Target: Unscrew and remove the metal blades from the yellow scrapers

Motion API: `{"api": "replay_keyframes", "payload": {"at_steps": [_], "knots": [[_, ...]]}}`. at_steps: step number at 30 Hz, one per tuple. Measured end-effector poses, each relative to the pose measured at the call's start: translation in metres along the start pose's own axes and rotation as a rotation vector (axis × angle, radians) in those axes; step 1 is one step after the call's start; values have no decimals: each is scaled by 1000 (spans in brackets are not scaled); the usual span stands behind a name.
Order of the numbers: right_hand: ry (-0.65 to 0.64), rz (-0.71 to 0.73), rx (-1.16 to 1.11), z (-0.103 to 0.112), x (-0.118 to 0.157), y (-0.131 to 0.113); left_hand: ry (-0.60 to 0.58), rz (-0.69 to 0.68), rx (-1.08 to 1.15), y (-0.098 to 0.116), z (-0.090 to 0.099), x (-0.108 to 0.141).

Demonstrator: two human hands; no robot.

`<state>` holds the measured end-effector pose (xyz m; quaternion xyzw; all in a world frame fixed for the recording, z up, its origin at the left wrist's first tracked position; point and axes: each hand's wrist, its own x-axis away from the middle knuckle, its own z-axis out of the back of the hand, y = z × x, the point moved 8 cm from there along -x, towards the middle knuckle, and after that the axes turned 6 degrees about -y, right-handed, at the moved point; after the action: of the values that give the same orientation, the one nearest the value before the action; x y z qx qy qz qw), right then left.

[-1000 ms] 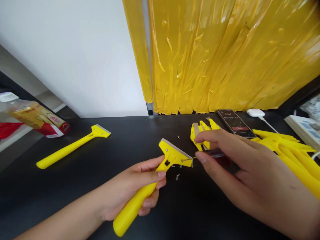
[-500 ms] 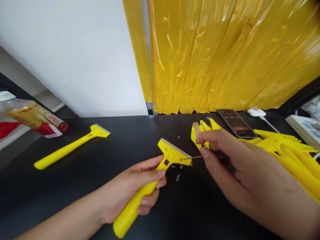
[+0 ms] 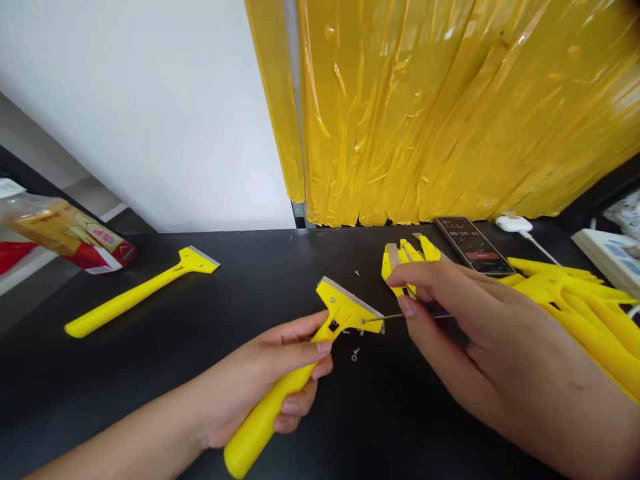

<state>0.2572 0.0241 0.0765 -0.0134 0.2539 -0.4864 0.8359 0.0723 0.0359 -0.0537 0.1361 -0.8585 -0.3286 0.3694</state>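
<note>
My left hand (image 3: pixel 295 373) is wrapped round the handle of a yellow scraper (image 3: pixel 350 312), whose head carries a metal blade along its upper edge. Two small screws sit in the head. A thin screwdriver (image 3: pixel 387 317) is pinched between the thumb and forefinger of my right hand (image 3: pixel 465 333); its tip meets the right-hand screw, and my palm hides most of its handle. Several loose screws (image 3: pixel 355 355) lie on the black table just beyond the scraper. Another yellow scraper (image 3: pixel 145 291) with a blade rests flat at the left.
Behind my right hand are yellow scraper heads (image 3: pixel 395 257), and a pile of yellow handles (image 3: pixel 575 293) lies at the right. A phone (image 3: pixel 473 247) showing a timer and a white earbud case (image 3: pixel 514 225) are at the back. A bottle (image 3: pixel 75 230) lies tilted at the left edge.
My right hand has shifted and turned slightly, the screwdriver tip staying at the same screw. The scraper in my left hand is nearly still.
</note>
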Motion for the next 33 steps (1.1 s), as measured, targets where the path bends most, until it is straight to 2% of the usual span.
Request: {"api": "replay_keyframes", "payload": {"at_steps": [8,15,25,29,33], "knots": [[151,-42,-40,9,8,3,-52,9,-51,-1,-5,1],[51,25,-75,-9,0,-4,-46,23,-63,-5,-5,0],[31,85,-4,-9,-2,-13,-70,7,-79,-2,-8,0],[29,64,21,-6,-2,-14,-55,9,-165,-5,-8,-1],[-51,108,30,-8,3,-20,-76,38,-217,-7,-9,-2]]}}
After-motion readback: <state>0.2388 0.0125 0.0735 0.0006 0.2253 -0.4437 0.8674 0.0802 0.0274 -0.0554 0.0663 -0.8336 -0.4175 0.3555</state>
